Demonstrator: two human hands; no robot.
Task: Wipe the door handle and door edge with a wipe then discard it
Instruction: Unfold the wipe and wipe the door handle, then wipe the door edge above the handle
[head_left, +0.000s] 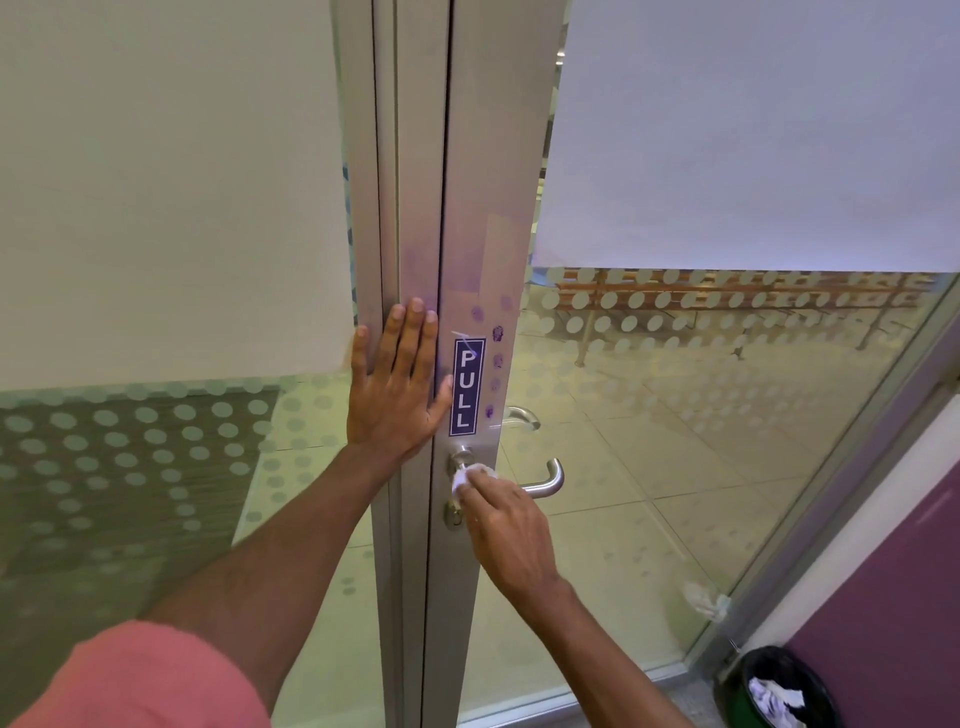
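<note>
The right hand (506, 525) presses a crumpled white wipe (470, 475) against the base of the metal door handle (545, 480), where the lever meets the door frame; its fingers (483, 501) are curled closed around the wipe, which shows just past the fingertips. The free end of the lever sticks out to the right of the hand. Just below the wipe sits the round keyhole cylinder (453, 514). The left hand (397, 387) lies flat and open on the aluminium door edge (415, 208), fingers spread and pointing up, holding nothing. Immediately right of it is a dark blue PULL sticker (467, 387), with purple fingerprint smudges (497, 333) beside it on the frame. A pink sleeve (140, 680) covers the left upper arm. At the lower right, on the floor, stands a black bin (779, 686) with crumpled white paper inside
</note>
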